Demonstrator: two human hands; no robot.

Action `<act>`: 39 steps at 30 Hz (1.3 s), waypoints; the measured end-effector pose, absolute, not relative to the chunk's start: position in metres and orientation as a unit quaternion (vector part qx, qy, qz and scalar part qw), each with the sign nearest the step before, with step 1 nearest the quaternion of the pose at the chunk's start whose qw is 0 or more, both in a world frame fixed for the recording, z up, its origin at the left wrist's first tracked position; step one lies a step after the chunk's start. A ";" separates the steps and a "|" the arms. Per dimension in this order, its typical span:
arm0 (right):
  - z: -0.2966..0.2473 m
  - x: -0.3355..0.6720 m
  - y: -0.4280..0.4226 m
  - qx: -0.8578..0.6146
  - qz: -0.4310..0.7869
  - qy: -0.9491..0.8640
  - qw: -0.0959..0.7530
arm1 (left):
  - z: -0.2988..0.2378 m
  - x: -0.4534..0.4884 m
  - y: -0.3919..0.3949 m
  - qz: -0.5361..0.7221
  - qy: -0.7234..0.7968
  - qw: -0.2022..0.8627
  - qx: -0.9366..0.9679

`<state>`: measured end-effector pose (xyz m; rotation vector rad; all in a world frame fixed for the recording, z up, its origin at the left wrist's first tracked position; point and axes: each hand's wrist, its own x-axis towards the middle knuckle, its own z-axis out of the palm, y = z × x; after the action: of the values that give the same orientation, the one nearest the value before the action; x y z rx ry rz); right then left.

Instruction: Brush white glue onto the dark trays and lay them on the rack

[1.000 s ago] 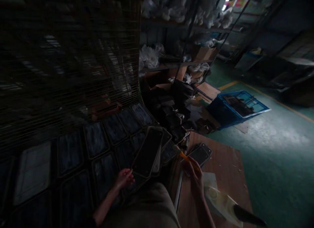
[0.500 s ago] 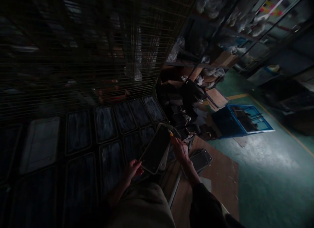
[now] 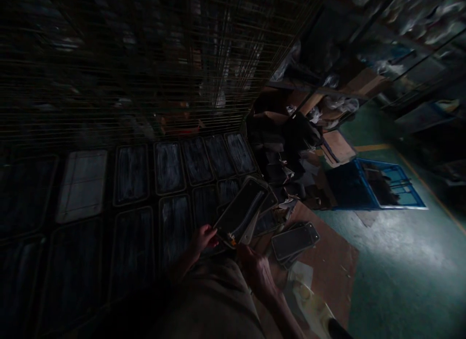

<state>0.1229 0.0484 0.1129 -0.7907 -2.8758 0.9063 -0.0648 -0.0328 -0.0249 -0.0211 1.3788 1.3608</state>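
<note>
- The brushing of the dark panel (image 3: 238, 208) seems only begun: one pale wet-looking streak runs along its right side, and most of the face has no streak.
- Left of the wooden board (image 3: 338, 256), rows of panels (image 3: 169, 166) lie flat with pale streaks over many faces; I judge these as already brushed. One white panel (image 3: 83, 183) among them looks different.
- On the board lies a small stack of panels (image 3: 294, 242) with no clear streaks, so probably these are left to do.
- The dark panel is just left of the board, tilted. It is rectangular, with rounded corners and a thin lighter rim; another panel shows beneath it.
- The left hand (image 3: 204, 239), left of the board, pinches the panel's near left edge between thumb and fingers.
- The right hand (image 3: 257, 271), at the board's left edge, has its fingers closed around the brush (image 3: 233, 241); its tip is at the panel's near end. The handle is mostly hidden.
</note>
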 end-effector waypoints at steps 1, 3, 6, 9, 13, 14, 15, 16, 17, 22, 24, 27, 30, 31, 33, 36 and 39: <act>0.112 0.118 0.050 -0.256 0.315 -0.914 0.014 | -0.025 -0.065 -0.033 0.581 0.583 0.568 -0.007; 0.107 0.106 0.064 -0.265 0.360 -0.894 0.018 | -0.025 -0.066 -0.035 0.582 0.578 0.572 -0.008; 0.098 0.085 0.105 -0.283 0.402 -0.870 0.043 | -0.026 -0.066 -0.036 0.585 0.583 0.564 -0.007; 0.094 0.067 0.155 -0.310 0.372 -0.867 0.117 | -0.028 -0.065 -0.038 0.587 0.586 0.559 0.001; 0.097 0.052 0.205 -0.351 0.276 -0.873 0.195 | -0.033 -0.064 -0.039 0.593 0.583 0.555 0.002; 0.098 0.050 0.212 -0.353 0.251 -0.878 0.203 | -0.033 -0.063 -0.039 0.596 0.582 0.552 0.001; 0.099 0.047 0.217 -0.348 0.226 -0.886 0.207 | -0.034 -0.063 -0.040 0.599 0.581 0.551 0.000; 0.099 0.045 0.218 -0.337 0.201 -0.897 0.204 | -0.034 -0.063 -0.040 0.601 0.579 0.551 0.000; 0.098 0.044 0.217 -0.323 0.177 -0.909 0.196 | -0.033 -0.063 -0.040 0.601 0.578 0.552 0.000; 0.091 0.051 0.176 -0.253 0.156 -0.949 0.105 | -0.026 -0.064 -0.038 0.595 0.584 0.552 -0.009; 0.088 0.063 0.149 -0.232 0.208 -0.947 0.080 | -0.022 -0.065 -0.037 0.591 0.589 0.550 -0.019; 0.085 0.087 0.107 -0.234 0.325 -0.915 0.051 | -0.019 -0.065 -0.037 0.589 0.597 0.544 -0.022; 0.084 0.105 0.078 -0.264 0.435 -0.860 0.037 | -0.019 -0.065 -0.039 0.598 0.592 0.540 -0.004; 0.083 0.109 0.074 -0.272 0.468 -0.840 0.038 | -0.019 -0.065 -0.040 0.602 0.588 0.540 0.000; 0.082 0.114 0.075 -0.279 0.517 -0.807 0.047 | -0.019 -0.065 -0.041 0.605 0.584 0.541 0.001; 0.078 0.114 0.104 -0.296 0.519 -0.797 0.086 | -0.018 -0.065 -0.040 0.595 0.597 0.538 0.005; 0.081 0.107 0.151 -0.336 0.414 -0.833 0.148 | -0.014 -0.066 -0.038 0.585 0.616 0.528 0.010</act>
<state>0.1067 0.1512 0.0810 -0.9666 -2.3955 1.1899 -0.0656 -0.0378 -0.0144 0.0241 1.4720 1.3975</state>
